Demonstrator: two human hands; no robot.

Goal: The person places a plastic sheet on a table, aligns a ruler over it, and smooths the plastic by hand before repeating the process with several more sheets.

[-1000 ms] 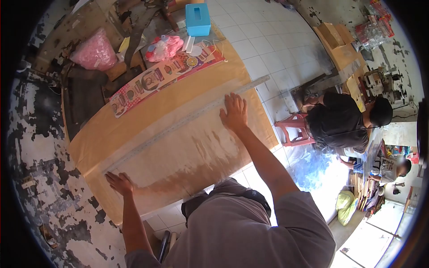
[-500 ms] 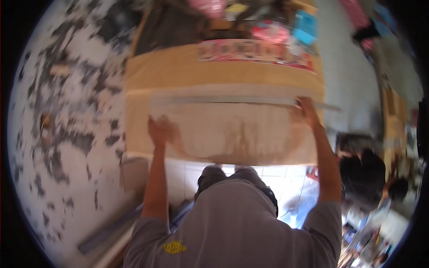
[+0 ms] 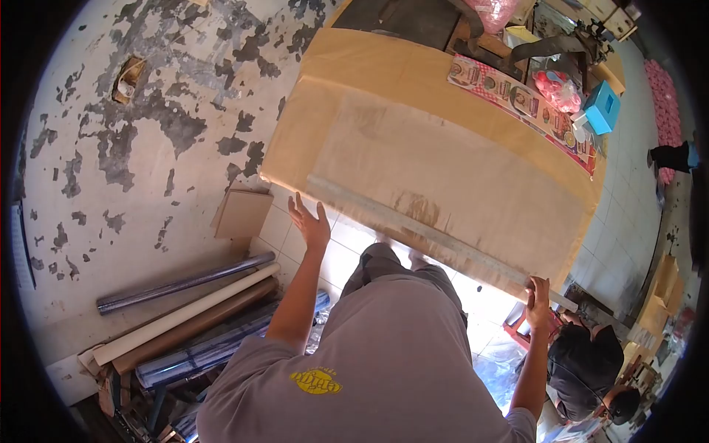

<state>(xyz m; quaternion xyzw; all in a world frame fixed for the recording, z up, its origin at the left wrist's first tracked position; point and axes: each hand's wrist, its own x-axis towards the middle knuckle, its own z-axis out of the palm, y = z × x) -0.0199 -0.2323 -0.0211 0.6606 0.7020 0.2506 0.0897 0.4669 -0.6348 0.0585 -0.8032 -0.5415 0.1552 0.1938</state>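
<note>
A long flat metal ruler (image 3: 436, 235) lies along the near edge of a table covered in brown paper (image 3: 384, 55). My right hand (image 3: 539, 299) grips the ruler close to its right end, which sticks out past the table's corner. Just off the table's near edge, near the ruler's left end, my left hand (image 3: 310, 221) is raised with its fingers spread and nothing in it. Dark stains (image 3: 417, 210) mark the paler sheet in the middle of the table top.
On the table's far side are a printed strip (image 3: 521, 103), a pink bag (image 3: 557, 92) and a blue box (image 3: 602, 108). Long rolls (image 3: 192, 310) lie at the lower left. A person in black (image 3: 587, 365) is low at the right.
The ruler has moved from the table's middle to its near edge. My left hand has come off the table surface. The whole view has turned, so the table now slants.
</note>
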